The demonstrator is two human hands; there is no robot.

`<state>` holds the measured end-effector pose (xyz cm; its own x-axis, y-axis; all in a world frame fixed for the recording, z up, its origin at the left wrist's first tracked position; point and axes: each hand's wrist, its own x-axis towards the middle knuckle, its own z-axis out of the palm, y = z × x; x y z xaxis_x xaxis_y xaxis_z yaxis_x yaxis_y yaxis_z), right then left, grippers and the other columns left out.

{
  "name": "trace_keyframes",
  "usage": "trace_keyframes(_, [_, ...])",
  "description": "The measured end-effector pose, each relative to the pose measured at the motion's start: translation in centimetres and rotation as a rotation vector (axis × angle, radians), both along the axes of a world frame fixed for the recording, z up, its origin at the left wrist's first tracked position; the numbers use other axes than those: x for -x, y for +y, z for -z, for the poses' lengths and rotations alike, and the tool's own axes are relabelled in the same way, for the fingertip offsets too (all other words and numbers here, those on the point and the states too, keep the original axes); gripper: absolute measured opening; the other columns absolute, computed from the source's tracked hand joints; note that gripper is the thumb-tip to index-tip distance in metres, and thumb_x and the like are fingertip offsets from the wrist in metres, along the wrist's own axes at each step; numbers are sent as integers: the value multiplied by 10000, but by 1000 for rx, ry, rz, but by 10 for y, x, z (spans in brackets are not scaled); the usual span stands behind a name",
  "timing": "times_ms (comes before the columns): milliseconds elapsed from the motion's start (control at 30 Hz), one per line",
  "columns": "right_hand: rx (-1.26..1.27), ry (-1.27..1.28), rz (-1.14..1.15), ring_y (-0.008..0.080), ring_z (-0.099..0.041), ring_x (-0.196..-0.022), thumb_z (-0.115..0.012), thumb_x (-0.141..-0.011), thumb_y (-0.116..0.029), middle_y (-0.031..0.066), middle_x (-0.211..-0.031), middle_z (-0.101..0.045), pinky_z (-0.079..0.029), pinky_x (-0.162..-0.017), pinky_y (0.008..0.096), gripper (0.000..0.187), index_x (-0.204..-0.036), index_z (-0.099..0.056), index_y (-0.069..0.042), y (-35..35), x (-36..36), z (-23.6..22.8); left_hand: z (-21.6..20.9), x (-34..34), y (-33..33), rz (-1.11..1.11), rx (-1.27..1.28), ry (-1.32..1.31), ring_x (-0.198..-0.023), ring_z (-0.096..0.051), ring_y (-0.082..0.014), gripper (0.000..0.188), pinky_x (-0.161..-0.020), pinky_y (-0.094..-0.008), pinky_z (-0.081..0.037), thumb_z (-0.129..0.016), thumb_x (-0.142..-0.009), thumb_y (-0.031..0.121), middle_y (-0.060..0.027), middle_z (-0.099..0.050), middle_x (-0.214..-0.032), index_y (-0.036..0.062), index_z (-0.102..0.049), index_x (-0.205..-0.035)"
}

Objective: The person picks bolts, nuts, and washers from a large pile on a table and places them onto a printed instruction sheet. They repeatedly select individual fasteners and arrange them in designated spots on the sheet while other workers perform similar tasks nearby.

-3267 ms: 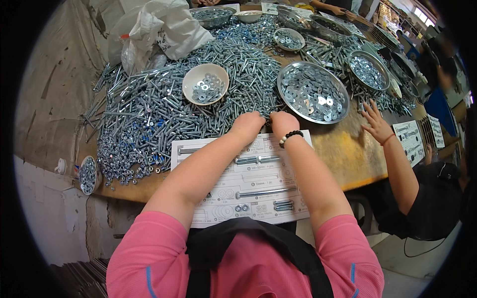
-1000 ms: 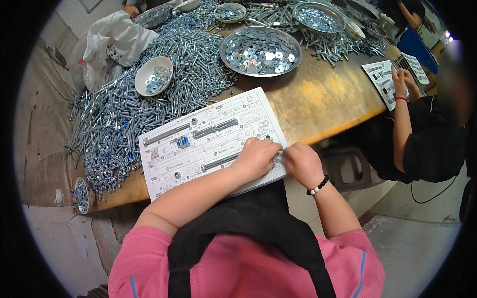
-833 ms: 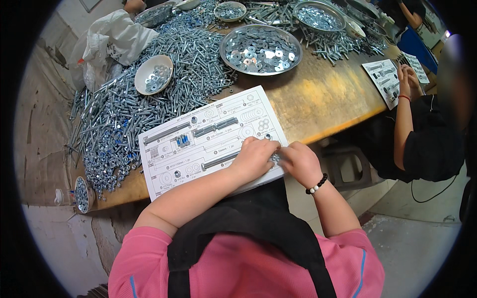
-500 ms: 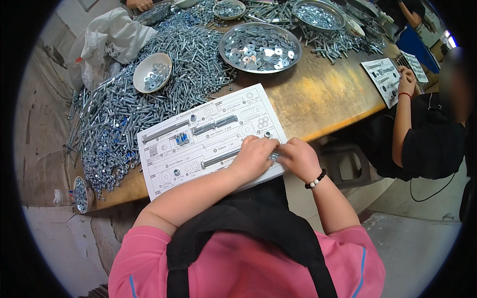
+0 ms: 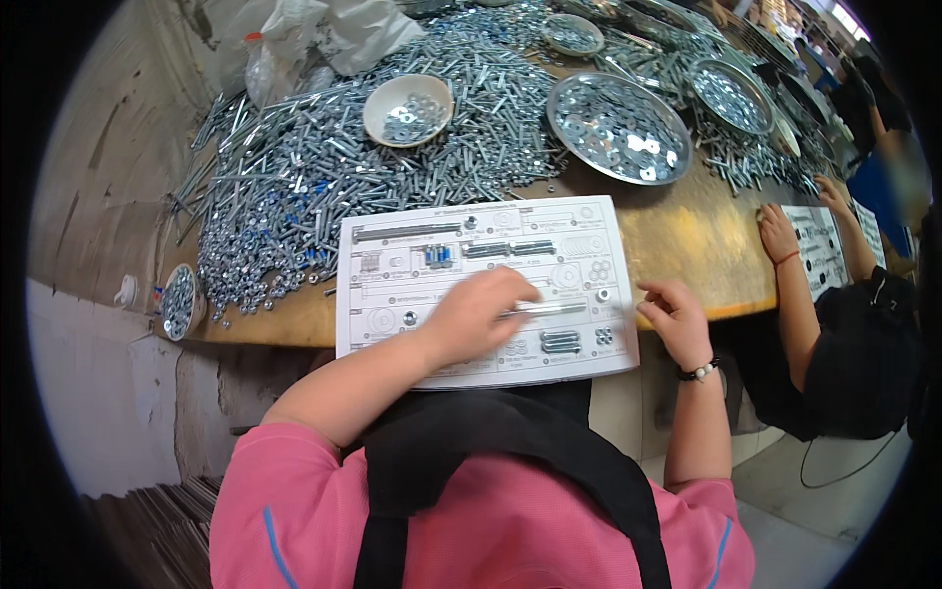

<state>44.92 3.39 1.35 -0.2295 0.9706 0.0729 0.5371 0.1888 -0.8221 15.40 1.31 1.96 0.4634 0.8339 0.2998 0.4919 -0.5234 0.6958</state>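
A white printed sheet (image 5: 392, 378) with hardware drawings lies before me, with metal parts set on it. My left hand (image 5: 483, 316), a little blurred, is over its middle, fingers closed on a long bolt (image 5: 554, 309) that points right. Off the sheet's right edge is my right hand (image 5: 679, 319), fingers curled, thumb and forefinger apart, nothing visible between them. Several short bolts (image 5: 561, 342) lie side by side below the long bolt, next to small nuts (image 5: 603, 337). Higher up are another long bolt (image 5: 407, 233), thicker bolts (image 5: 508, 249) and blue-tipped screws (image 5: 438, 256). A single nut (image 5: 603, 294) sits near the right edge.
Heaped bolts (image 5: 294, 196) and nuts cover the table's left and back. A bowl of washers (image 5: 373, 123), a steel tray of washers (image 5: 677, 167) and a white plastic bag (image 5: 363, 39) stand there. To the right, a co-worker's hands (image 5: 778, 236) are at another sheet (image 5: 819, 250).
My hands have parted: the right has moved off the sheet to the right, the left stays over its middle. The short bolts and small nuts now show. The whole view has shifted.
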Motion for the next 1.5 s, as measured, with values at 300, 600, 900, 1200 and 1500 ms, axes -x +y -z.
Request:
trace_keyframes(300, [-277,-161,54,173,-541,-693,-643,-752,-79,74,-836,-566,-449,-641,270,254,-1000,-603,-39,104,13,-6,33,134,-41,-774,-9,-145,-696,-543,-170,174,-637,-268,-440,-567,-749,-14,-89,-550,-813,0,-574,-922])
trace_keyframes(600, [-218,-690,70,307,-535,-1006,-698,-701,-244,139,-1081,-543,-437,-870,378,431,-1094,-582,-113,225,51,1,26,132,-52,-686,24,-110,-691,-518,-172,185,-632,-265,-424,-565,-748,-26,-87,-532,-801,-13,-565,-933])
trace_keyframes(900, [-118,-908,3,308,-463,-1122,-640,-765,-301,67,-1256,-465,-413,-945,390,431,-1180,-529,-263,262,106,20,30,140,-55,-678,93,-106,-692,-534,-175,200,-615,-264,-430,-584,-745,-8,-86,-546,-799,0,-579,-944])
trace_keyframes(1200, [-154,-1000,-169,297,-536,-1006,-536,-814,-156,121,-1084,-548,-454,-851,394,224,-1030,-591,-164,254,114,2,31,139,-49,-656,94,-122,-714,-546,-189,168,-629,-268,-441,-584,-750,-3,-94,-553,-811,-4,-588,-917])
trace_keyframes(1500, [-272,-1106,-222,316,-555,-938,-582,-756,-105,138,-949,-569,-450,-797,385,245,-999,-589,-132,257,106,7,28,142,-56,-676,88,-117,-725,-549,-202,135,-642,-274,-444,-573,-753,-10,-103,-555,-806,-9,-596,-886])
